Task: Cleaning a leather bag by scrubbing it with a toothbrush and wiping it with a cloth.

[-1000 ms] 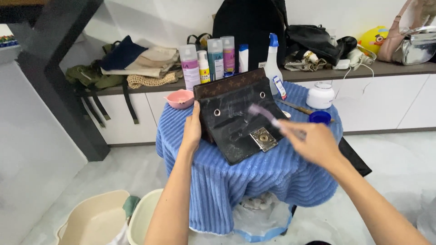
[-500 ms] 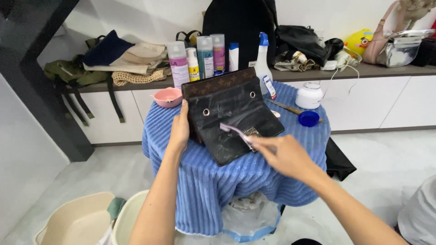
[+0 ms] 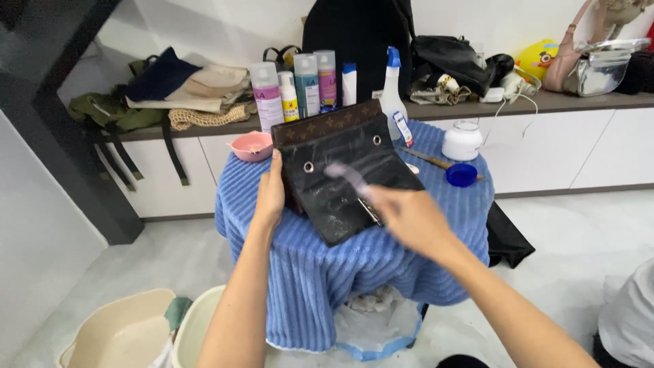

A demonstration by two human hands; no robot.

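A dark handbag (image 3: 340, 178) with its black flap open lies on a small table draped in a blue ribbed towel (image 3: 320, 272). My left hand (image 3: 270, 193) presses flat against the bag's left side and steadies it. My right hand (image 3: 407, 217) grips a pale purple toothbrush (image 3: 346, 177), blurred with motion, whose head rests on the smeared flap. The metal clasp of the flap is mostly hidden behind my right hand.
On the towel stand a pink bowl (image 3: 251, 145), a white spray bottle (image 3: 393, 95), a white jar (image 3: 462, 141) and its blue lid (image 3: 462, 175). Several bottles (image 3: 294, 88) and piled bags line the shelf behind. Two cream basins (image 3: 122, 334) sit on the floor at lower left.
My right hand has swept the toothbrush back and forth across the flap, down to the clasp, then up-left again. My left hand has stayed on the bag's side.
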